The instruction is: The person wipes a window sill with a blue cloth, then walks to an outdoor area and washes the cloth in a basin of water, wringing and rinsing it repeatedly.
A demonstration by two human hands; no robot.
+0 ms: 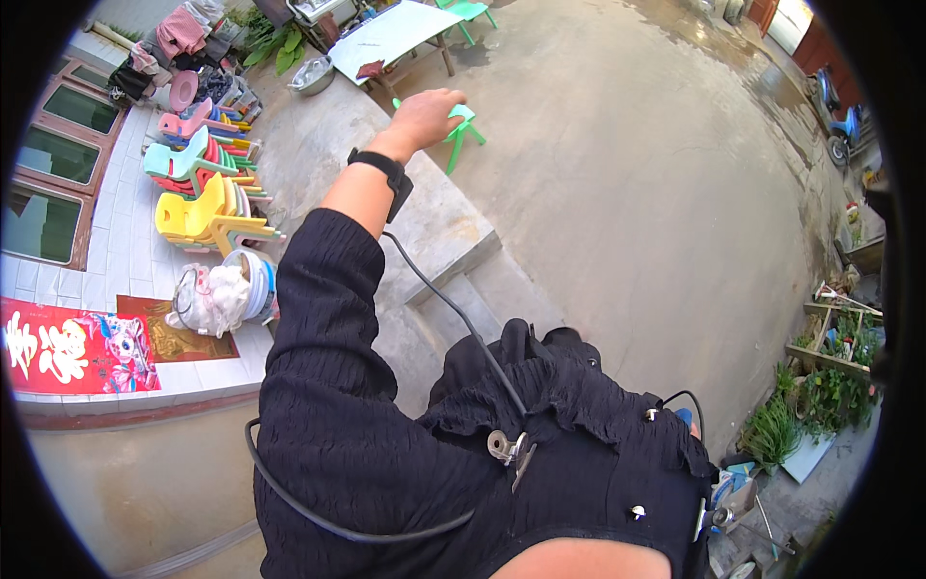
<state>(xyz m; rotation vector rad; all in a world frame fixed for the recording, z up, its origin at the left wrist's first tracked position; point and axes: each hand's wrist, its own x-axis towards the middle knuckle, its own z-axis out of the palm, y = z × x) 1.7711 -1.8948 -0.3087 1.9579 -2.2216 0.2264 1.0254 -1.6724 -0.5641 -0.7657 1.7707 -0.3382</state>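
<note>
My left arm reaches forward in a black sleeve, a black band with a small device on its wrist. My left hand (425, 119) shows no object in it, thumb and fingers apart. In the picture it overlaps a small green plastic chair (456, 141) on the ground beyond; the hand looks well above it. Of my right hand (695, 431) only a sliver of skin shows past the black blouse, beside something blue (684, 415); the rest is hidden. Black cables run over the blouse (579, 470), which carries metal clips (506, 449).
Concrete steps (463, 279) drop to the courtyard floor (651, 203). A white-topped table (398, 40) and a metal basin (312, 75) stand ahead. Stacked plastic chairs (192, 210) and a white bucket (259, 286) line the left wall. Plants (770, 430) edge the right, with a blue scooter (846, 127) farther off.
</note>
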